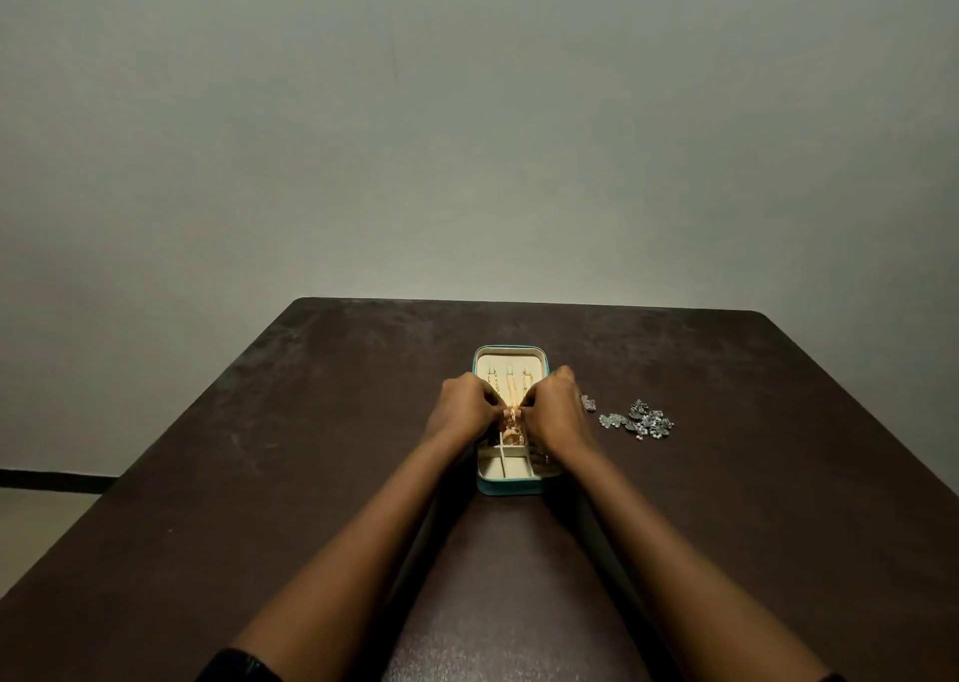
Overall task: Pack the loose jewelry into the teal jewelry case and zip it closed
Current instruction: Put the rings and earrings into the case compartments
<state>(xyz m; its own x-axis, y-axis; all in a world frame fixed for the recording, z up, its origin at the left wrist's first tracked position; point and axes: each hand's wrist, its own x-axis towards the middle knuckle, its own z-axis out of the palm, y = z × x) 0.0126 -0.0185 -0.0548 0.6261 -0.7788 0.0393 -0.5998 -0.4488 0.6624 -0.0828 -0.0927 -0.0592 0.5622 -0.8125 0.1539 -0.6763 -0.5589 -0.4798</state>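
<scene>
Working from the left, we have our left hand [463, 405] curled over the open teal jewelry case [511, 487], fingertips pinching the gold chain [512, 396] at the case's middle. Our right hand [554, 405] meets it there, pinching the same chain from the other side. We judge the step is seating this chain in the lid, so we should hold it taut and straight, clear of the neighbouring chains [527, 381], with the pendant [512, 436] tucked down; loose silver jewelry [641, 420] lies on the table [259, 474] right of the case, not yet packed.
</scene>
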